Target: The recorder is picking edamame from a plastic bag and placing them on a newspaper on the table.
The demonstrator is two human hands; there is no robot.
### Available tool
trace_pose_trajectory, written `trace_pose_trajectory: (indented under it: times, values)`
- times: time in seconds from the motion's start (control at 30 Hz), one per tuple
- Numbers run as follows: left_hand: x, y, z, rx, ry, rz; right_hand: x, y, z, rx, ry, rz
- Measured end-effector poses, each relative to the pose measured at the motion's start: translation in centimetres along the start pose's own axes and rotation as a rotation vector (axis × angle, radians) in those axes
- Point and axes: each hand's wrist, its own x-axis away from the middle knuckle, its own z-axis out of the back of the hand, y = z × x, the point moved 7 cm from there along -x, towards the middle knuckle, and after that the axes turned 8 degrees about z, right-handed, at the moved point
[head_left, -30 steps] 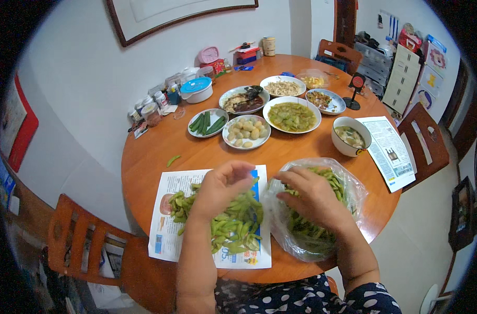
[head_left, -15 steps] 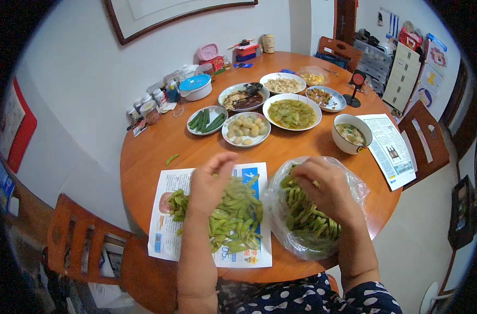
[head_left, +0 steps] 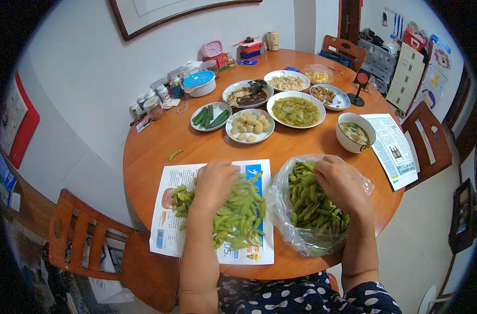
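Green soybean pods lie heaped on a printed newspaper sheet in front of me on the left. Above the heap is my left hand, its fingers bent and drawn together; whatever they may pinch is hidden. A clear plastic bag spreads open to the right of the paper, with more green pods inside. My right hand reaches over the bag's far right side, fingers curled downward and closed. What is between its fingertips I cannot make out. Under my left hand, part of the heap is covered.
Beyond the paper stand several dishes: cucumber pieces, pale round potatoes, a green stew and a soup bowl. One stray pod lies left of them. A second printed sheet is at the table's right edge.
My left hand has come down a little, with its fingers bending toward the right. My right hand has shifted right over the bag, uncovering more pods. The whole view has tilted slightly.
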Motion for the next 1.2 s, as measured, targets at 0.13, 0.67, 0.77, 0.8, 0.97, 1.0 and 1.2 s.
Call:
trace_pose_trajectory:
  times: [0.13,0.67,0.77,0.8,0.97,1.0,1.2]
  values:
    - [0.2,2.1,-2.1,-0.168,-0.127,-0.061,-0.1,-1.3,0.9,-0.073,0.101,0.077]
    - [-0.2,2.0,0.1,0.393,-0.024,0.044,-0.4,-4.7,1.0,-0.211,0.19,0.309]
    - [-0.1,2.7,0.1,0.805,-0.237,0.164,-0.4,-5.3,0.7,-0.231,0.182,0.309]
    - [0.0,2.9,0.1,0.806,-0.239,0.16,-0.4,-5.7,0.7,-0.276,0.19,0.33]
    - [1.1,5.8,0.0,1.159,-0.378,-0.009,-0.5,-7.1,-0.5,-0.399,0.136,0.401]
    - [1.1,5.9,0.0,1.159,-0.38,-0.01,-0.5,-7.0,-0.7,-0.398,0.136,0.4]
    - [0.5,4.9,0.9,1.059,-0.222,0.015,-0.3,-6.4,0.2,-0.321,0.142,0.38]
